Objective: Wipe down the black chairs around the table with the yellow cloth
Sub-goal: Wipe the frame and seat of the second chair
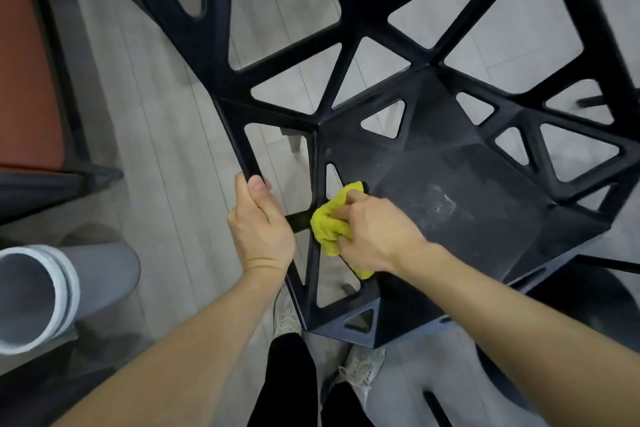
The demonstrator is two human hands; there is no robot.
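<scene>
At the seat's left edge, right hand (374, 236) scrunches the cloth (330, 224) mid-wipe, left hand (259, 225) clamped on the chair (467, 191) strut; dusty middle probably needs doing next.

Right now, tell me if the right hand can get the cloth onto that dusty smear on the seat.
Probably yes: the right hand holds the yellow cloth at the seat's edge, and bare seat lies between it and the smear.
</scene>
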